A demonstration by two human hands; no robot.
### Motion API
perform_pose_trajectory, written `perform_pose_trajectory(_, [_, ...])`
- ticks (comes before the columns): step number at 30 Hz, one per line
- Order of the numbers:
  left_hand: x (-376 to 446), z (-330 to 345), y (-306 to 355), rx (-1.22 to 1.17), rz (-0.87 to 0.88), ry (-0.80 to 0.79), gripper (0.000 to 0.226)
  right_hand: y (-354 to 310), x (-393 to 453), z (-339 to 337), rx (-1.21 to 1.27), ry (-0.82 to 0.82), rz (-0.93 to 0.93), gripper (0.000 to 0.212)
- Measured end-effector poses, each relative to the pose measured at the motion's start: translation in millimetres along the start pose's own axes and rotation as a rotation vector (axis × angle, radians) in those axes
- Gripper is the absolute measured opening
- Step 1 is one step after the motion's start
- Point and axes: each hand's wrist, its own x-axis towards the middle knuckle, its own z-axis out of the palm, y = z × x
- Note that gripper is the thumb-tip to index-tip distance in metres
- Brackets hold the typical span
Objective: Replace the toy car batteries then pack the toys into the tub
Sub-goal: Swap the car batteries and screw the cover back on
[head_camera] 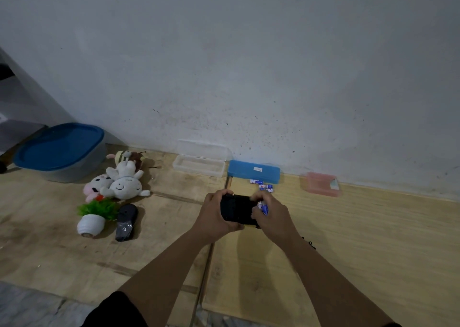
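Gripping the black toy car (pixel 237 211) above the wooden floor (pixel 348 239) at centre, a person's left hand (pixel 214 214) wraps round its left end while the right hand (pixel 270 216) pinches a blue battery (pixel 264 207) against the car's right side. More batteries (pixel 262 184) lie just beyond, in front of a blue case (pixel 254 171) by the far wall. The lidded tub (pixel 59 149) sits far left, with plush toys (pixel 119 179), a small potted plant (pixel 95 214) and a dark object (pixel 127 222) scattered near it. The battery could slip from the pinch and roll away, or go in reversed; the compartment is hidden, so its polarity marks cannot be checked here.
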Motion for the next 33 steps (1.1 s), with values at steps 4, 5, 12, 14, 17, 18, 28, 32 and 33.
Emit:
perform_pose_trajectory(4, [4, -9, 3, 0.023, -0.034, -0.006, 0.096, 2, -5, -2, -0.215, -0.081, -0.104, 0.06])
perform_pose_trajectory(5, [5, -11, 4, 0.026, -0.037, -0.009, 0.097, 2, -6, -3, -0.319, -0.079, -0.097, 0.064])
perform_pose_trajectory(12, [13, -26, 12, 0.055, -0.04, -0.058, 0.092, 22, -14, 5, -0.603, 0.165, -0.394, 0.066])
perform_pose_trajectory(14, [13, -30, 14, 0.051, -0.029, -0.055, 0.095, 24, -14, 5, -0.637, 0.182, -0.404, 0.053])
perform_pose_trajectory(17, [10, -35, 19, -0.052, 0.006, 0.019, 0.1, 24, -15, 5, -0.629, 0.19, -0.394, 0.05])
perform_pose_trajectory(18, [9, -36, 21, -0.075, 0.017, 0.047, 0.099, 23, -16, 4, -0.625, 0.199, -0.397, 0.05])
perform_pose_trajectory(28, [2, -31, 30, -0.23, -0.002, 0.191, 0.085, 16, -19, 4, -0.487, 0.194, -0.311, 0.049])
perform_pose_trajectory(32, [-1, -25, 33, -0.303, -0.046, 0.273, 0.073, 18, -23, 11, -0.44, 0.191, -0.329, 0.055])
perform_pose_trajectory(33, [0, -23, 33, -0.308, -0.062, 0.286, 0.069, 19, -25, 15, -0.435, 0.17, -0.342, 0.059])
